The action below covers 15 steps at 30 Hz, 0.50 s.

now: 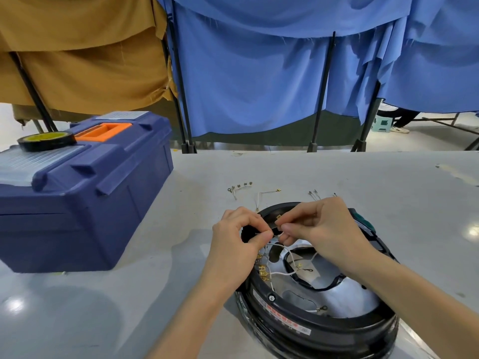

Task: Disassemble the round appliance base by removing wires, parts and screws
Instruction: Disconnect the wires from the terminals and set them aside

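The round appliance base (pixel 324 330) lies on the bench (pixel 181 203). Over its far rim, the left hand (pixel 238 237) and right hand (pixel 318 226) both pinch a thin white wire (pixel 276 244). Loose wire pieces (pixel 261 194) lie just beyond the base.

bright overhead light | glare spots on table (pixel 311 174) | edges bowed | sharp

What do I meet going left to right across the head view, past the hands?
Tape roll → toolbox's orange handle → row of small terminals → loose white wire → small metal parts.
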Tool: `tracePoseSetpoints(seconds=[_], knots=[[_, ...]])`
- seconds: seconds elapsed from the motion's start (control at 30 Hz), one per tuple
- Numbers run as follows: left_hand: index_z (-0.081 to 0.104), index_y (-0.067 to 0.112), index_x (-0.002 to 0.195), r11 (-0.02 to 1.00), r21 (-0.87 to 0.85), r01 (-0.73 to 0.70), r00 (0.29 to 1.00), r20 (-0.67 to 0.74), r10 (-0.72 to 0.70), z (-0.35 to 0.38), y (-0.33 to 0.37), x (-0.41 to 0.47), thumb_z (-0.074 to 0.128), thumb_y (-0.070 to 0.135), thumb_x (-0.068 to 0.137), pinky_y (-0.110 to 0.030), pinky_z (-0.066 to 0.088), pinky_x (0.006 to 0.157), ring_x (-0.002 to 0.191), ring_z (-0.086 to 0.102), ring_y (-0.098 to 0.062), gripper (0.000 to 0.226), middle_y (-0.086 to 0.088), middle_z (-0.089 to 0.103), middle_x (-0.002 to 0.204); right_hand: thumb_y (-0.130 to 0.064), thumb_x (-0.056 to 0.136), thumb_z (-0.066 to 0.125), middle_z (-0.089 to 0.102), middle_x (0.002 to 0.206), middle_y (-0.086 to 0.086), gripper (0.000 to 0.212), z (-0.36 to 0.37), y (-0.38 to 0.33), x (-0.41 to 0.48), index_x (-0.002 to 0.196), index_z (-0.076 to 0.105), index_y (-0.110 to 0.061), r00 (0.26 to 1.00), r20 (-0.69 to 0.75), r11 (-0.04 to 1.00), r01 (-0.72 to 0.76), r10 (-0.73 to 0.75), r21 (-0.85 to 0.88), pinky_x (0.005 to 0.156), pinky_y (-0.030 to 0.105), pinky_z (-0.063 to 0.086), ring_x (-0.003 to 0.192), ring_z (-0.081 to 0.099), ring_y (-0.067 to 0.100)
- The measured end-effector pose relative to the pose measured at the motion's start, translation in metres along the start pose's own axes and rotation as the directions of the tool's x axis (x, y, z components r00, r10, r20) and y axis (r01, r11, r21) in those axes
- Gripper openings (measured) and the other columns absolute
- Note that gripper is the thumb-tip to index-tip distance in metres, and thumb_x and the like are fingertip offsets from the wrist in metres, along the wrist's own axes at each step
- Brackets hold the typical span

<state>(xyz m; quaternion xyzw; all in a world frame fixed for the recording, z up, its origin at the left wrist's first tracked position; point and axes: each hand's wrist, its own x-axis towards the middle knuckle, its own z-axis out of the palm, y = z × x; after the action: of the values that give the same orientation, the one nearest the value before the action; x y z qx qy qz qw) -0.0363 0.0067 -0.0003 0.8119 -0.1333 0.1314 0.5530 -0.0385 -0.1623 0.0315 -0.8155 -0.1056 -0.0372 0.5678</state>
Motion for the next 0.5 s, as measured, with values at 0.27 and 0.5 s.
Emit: tracePoseSetpoints(seconds=[0.27,0.5], knots=[[0.077,0.018,0.074,1.000,-0.007,-0.002,1.000,0.023,0.002,0.0008,0.0012,-0.0010,0.077,0.018,0.079,-0.010,0.034,0.085,0.104,0.051,-0.002,0.005,0.013,0.067,0.089,0.004,0.083,0.070,0.071,0.063,0.015,0.011,0.0017,-0.0023,0.0012,0.083,0.075,-0.006,1.000,-0.002,0.995,-0.003,0.003,0.102,0.060,0.025,0.058,0.060,0.072,0.028],[0.073,0.030,0.072,1.000,-0.022,0.006,0.999,0.048,-0.005,-0.0002,0.0009,0.0023,0.074,0.033,0.081,-0.024,0.038,0.093,0.108,0.053,-0.006,0.009,0.019,0.064,0.095,0.004,0.083,0.069,0.070,0.062,0.017,0.015,0.0050,-0.0028,0.0039,0.080,0.076,-0.009,0.999,-0.010,0.989,0.032,-0.031,0.141,0.057,0.025,0.057,0.058,0.071,0.029]])
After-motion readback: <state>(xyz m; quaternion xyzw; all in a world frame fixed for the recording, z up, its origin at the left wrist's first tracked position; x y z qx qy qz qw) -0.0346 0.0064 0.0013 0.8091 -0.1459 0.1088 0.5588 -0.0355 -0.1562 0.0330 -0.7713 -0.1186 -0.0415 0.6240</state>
